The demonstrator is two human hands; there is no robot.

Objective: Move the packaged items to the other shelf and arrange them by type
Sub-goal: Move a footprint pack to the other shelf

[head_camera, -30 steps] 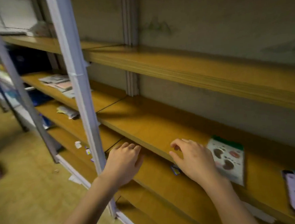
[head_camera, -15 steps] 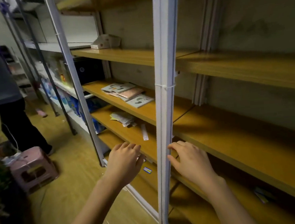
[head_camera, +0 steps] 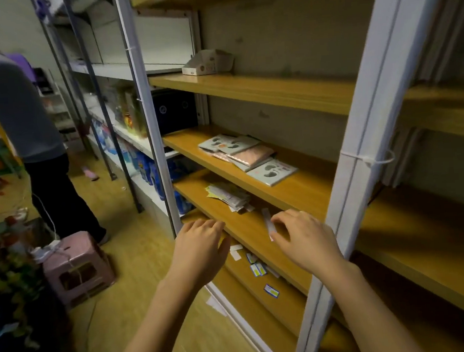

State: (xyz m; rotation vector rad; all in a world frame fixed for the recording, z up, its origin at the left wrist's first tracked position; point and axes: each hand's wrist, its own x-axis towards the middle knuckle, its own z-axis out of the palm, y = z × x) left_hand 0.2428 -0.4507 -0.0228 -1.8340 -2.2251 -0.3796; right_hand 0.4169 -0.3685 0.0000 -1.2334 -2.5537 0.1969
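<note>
Hovering | left hand, right hand empty | packets on shelf above

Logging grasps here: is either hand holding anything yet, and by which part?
Nothing is held. The left hand and right hand hover, fingers loosely curled; the right is beside a white strip lying on the shelf.
</note>
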